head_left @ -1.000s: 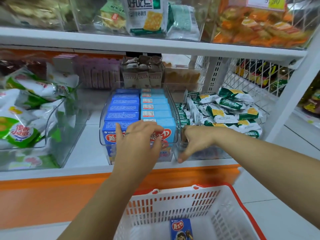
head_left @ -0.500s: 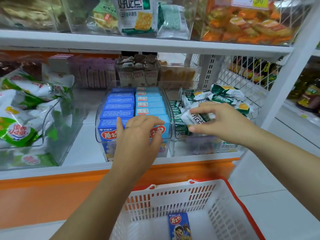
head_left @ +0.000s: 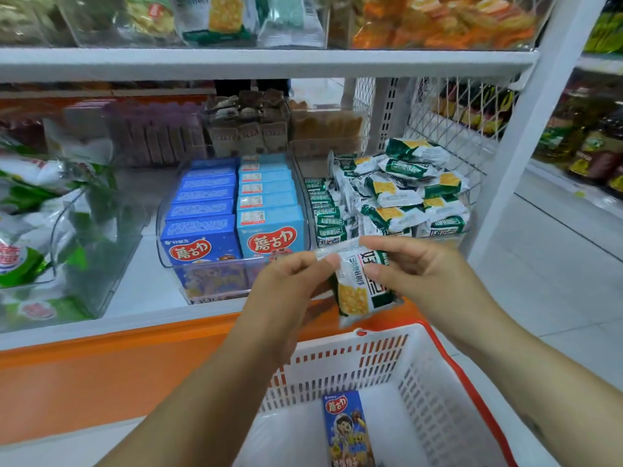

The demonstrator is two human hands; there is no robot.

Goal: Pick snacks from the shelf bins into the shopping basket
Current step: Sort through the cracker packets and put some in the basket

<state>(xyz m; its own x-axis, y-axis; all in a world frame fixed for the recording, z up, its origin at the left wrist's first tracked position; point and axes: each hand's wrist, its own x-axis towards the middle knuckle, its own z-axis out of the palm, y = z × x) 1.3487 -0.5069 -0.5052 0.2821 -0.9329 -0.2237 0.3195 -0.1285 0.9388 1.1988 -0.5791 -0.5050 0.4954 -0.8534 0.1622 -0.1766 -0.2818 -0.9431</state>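
Observation:
A green and white cracker packet (head_left: pixel 362 288) hangs upright in front of the shelf edge, above the back rim of the white shopping basket (head_left: pixel 421 392). My right hand (head_left: pixel 428 281) grips its upper part from the right. My left hand (head_left: pixel 290 291) pinches its clear top seal from the left. A dark blue snack box (head_left: pixel 349 429) lies flat on the basket floor. Behind my hands, a clear bin (head_left: pixel 467 183) holds a heap of the same cracker packets.
A clear bin (head_left: pixel 168 261) of blue snack boxes stands left of the cracker bin. A bin of green and white bags (head_left: pixel 30 237) sits at far left. An orange shelf front (head_left: pixel 118 375) runs below. A white upright post (head_left: pixel 526 136) bounds the shelf on the right.
My right hand lifted a cracker packet out of its bin and brought it down and toward me. My left hand left the blue boxes and took hold of the packet's top.

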